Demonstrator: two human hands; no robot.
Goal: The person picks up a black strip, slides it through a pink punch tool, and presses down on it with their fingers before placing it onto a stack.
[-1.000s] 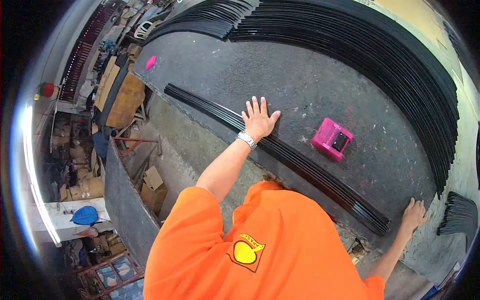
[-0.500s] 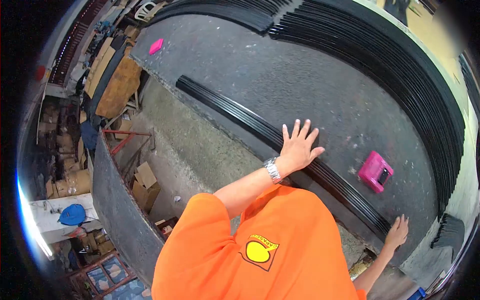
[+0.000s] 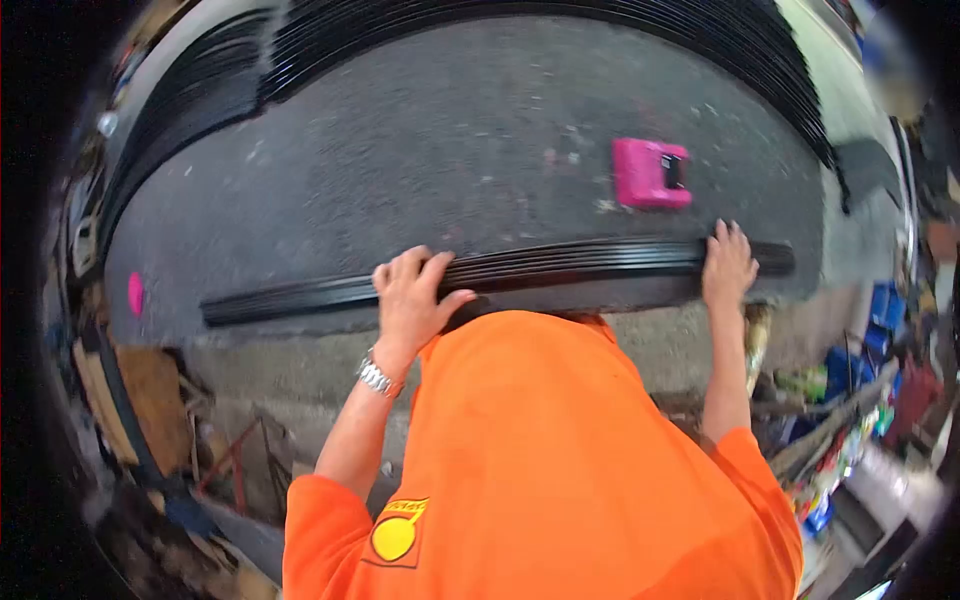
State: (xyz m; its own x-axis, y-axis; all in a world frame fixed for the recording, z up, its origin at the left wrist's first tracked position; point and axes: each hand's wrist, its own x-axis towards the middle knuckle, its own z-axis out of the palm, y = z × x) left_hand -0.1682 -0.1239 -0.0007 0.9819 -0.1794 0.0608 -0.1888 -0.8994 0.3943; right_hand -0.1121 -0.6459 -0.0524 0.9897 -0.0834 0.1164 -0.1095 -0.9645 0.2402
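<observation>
A bundle of long, narrow black strips lies side by side along the near edge of a dark worktable. My left hand, with a metal watch on its wrist, grips the bundle left of its middle. Its fingers bend over the far side and the thumb is at the near side. Close to the bundle's right end, my right hand holds it too, fingers over the top. Just beyond the strips, nearer my right hand, sits a pink device with a black part.
Many more black strips line the table's far side in a curved stack. A small pink object lies at the left end. Brown boards stand at lower left; blue containers and clutter are on the right.
The view has turned, so the bundle now runs nearly level across it. My left hand went from spread flat on the strips to bent around them; my right hand now also grips the bundle.
</observation>
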